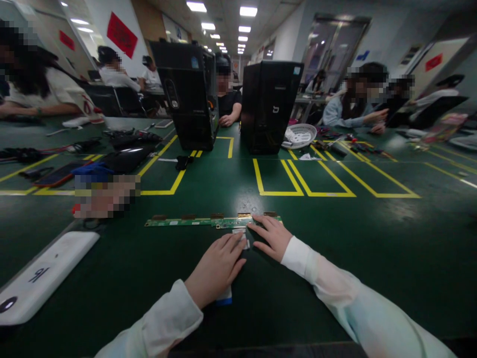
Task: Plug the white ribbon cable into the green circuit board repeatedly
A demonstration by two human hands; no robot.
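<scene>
A long narrow green circuit board lies flat on the green table in front of me. My left hand lies flat, fingers stretched out, pressing on a white flat ribbon cable that runs from under my palm to the board's connector. My right hand rests with fingers spread, its fingertips touching the board's right end beside that connector. Most of the cable is hidden under my left hand.
Two black computer towers stand at the back of the table. Yellow tape rectangles mark the surface. A white device lies at the left. A white basket, cables and tools sit farther back. Several people sit at surrounding tables.
</scene>
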